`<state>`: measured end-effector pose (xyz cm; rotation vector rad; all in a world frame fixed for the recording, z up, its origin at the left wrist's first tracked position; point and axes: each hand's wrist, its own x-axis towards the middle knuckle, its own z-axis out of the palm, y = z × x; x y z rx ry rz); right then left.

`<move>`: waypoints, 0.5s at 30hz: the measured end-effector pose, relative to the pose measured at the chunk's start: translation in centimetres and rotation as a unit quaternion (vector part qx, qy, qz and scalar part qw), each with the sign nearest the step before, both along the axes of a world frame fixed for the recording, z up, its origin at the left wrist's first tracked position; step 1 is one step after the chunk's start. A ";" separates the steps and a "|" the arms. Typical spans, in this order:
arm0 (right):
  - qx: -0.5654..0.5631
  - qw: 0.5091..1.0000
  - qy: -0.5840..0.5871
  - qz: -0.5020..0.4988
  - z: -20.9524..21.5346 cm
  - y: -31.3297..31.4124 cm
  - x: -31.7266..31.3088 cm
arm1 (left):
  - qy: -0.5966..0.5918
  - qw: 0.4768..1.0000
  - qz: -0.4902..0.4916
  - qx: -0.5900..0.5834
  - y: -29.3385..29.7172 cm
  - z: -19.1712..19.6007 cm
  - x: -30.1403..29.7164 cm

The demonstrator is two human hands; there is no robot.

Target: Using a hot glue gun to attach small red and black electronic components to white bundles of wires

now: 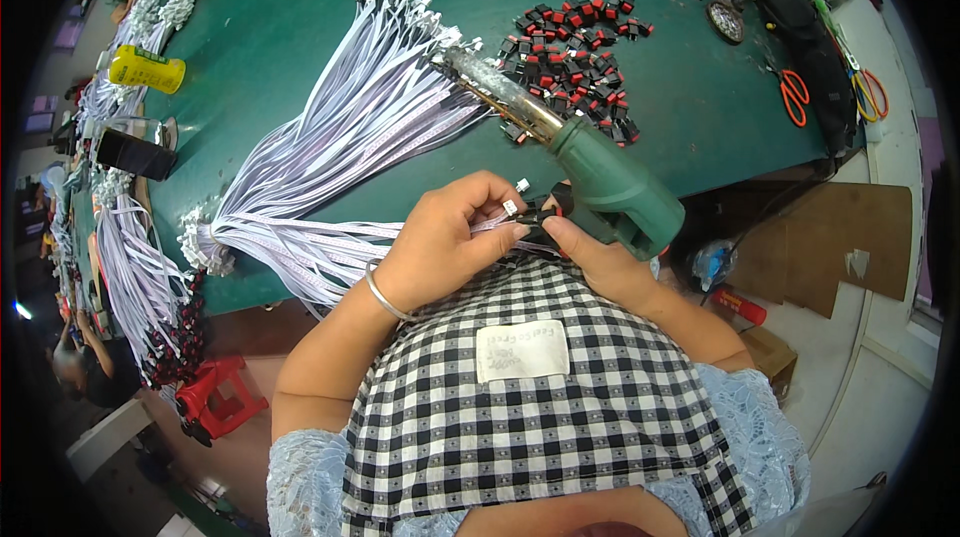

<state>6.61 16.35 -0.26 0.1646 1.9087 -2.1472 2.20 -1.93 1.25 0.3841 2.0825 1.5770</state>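
At the near edge of the green table, my left hand (455,232) pinches the end of a pale ribbon cable with a small white connector (511,208). Facing it, my right hand (600,255) is closed on a small black rocker switch (562,200), its thumb close to my left fingertips. A second white connector (522,185) shows just above. Where cable and switch meet is partly covered by my fingers. Right beside my right hand lies a green heat gun (615,177), its barrel pointing to the far left over the cables.
A fanned bundle of white ribbon cables (330,127) spreads across the table (700,117). Red-and-black switches (575,62) are heaped beyond the heat gun. Orange-handled scissors (794,97) lie at right. A yellow can (147,69) and a phone (135,154) sit at left, near a red stool (222,397).
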 end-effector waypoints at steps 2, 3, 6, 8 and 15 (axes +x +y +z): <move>-0.007 1.000 0.007 0.001 0.0 0.0 -0.1 | -0.018 1.000 -0.001 0.007 -0.2 -0.5 0.0; 0.010 1.000 0.026 0.009 0.0 0.1 0.0 | -0.036 0.999 -0.002 0.013 -0.3 -0.7 0.1; 0.039 0.997 0.062 0.018 -0.2 0.1 0.0 | -0.078 0.995 0.015 0.058 -0.4 -1.2 0.3; 0.051 0.996 0.077 0.020 -0.2 0.1 0.0 | -0.057 0.996 0.017 0.061 -0.4 -1.3 0.3; 0.033 0.997 0.068 0.023 -0.4 0.1 -0.1 | 0.056 0.998 0.020 0.004 0.0 0.0 0.2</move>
